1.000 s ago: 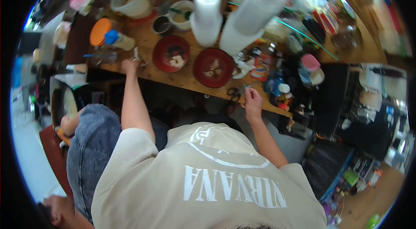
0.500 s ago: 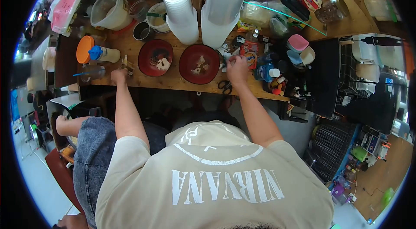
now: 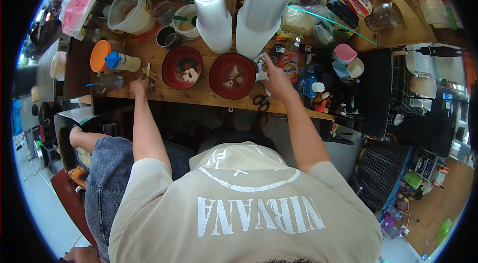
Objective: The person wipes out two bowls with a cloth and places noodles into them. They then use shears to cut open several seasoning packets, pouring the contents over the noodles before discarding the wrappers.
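Note:
My left hand (image 3: 139,87) rests low on the wooden table's left side, its fingers curled at a small crumpled wrapper (image 3: 149,74); what they grip is hard to make out. My right hand (image 3: 278,79) is beside the right red bowl (image 3: 215,84), index finger stretched out and fingers apart, over white crumpled plastic (image 3: 261,71). Pale powder and small bits lie in that bowl. In the left red bowl (image 3: 169,76) are white powder and darker contents. Scissors (image 3: 262,104) lie just below my right hand.
Tall stacks of plastic cups (image 3: 214,24) and larger clear containers (image 3: 259,14) stand behind the bowls. A blue-capped bottle (image 3: 124,62) and a metal cup (image 3: 168,37) are at left. Bottles (image 3: 309,86) crowd the right, near an orange packet (image 3: 289,66). Another person's leg (image 3: 87,138) shows at lower left.
My right hand has shifted slightly and changed from a pinch to an outstretched index finger. My left hand stays at nearly the same place. The view has shifted a little.

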A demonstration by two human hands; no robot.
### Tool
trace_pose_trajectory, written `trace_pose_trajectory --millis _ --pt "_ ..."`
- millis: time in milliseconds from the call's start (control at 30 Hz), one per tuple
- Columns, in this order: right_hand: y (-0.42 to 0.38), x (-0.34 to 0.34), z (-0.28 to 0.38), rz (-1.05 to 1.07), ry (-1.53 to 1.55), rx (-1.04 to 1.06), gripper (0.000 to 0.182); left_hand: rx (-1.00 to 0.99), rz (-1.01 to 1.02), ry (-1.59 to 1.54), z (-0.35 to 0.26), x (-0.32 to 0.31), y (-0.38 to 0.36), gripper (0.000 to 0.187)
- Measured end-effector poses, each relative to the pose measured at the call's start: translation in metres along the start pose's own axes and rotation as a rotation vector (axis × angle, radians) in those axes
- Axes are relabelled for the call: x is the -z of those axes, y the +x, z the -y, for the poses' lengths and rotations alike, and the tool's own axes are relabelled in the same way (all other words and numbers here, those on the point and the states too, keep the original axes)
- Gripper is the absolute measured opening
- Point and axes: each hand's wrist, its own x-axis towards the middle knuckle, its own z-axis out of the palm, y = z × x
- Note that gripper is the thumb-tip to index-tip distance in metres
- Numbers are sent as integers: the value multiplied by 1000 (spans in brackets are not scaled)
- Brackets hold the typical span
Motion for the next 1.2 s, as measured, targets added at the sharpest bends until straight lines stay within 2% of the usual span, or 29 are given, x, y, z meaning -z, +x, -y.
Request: trace_pose_trajectory --millis 100,233,300,400,600,733,833,900,1000,1133,1200 --pt "22 -11 -2 82 -110 57 70 1 -6 17 -2 4 -2 43" --pt "25 -11 1 119 -55 54 64 -29 21 18 2 1 2 44" --pt "20 -15 0 24 -89 98 44 -37 19 16 5 -1 4 44" --pt "17 -25 -5 -45 -110 193 34 -64 2 34 7 -5 8 43" --pt "21 -32 -11 -114 -21 157 22 -38 -30 -1 6 -10 2 39" --pt "12 -16 -10 -106 38 58 25 -40 -89 7 5 -12 -5 36" --pt "13 -10 -8 -169 216 -19 29 -91 -120 -19 12 -23 0 35" --pt "25 -24 -9 -368 152 61 30 -102 -127 1 10 -25 -2 34" --pt "36 -37 -1 -423 132 177 26 -113 -144 -30 6 -23 -9 32" --pt "41 -50 -3 -423 157 238 24 -128 -97 -105 2 -15 -20 29" --pt "38 -46 -2 -330 132 176 25 -111 -77 -156 10 -29 -8 28"
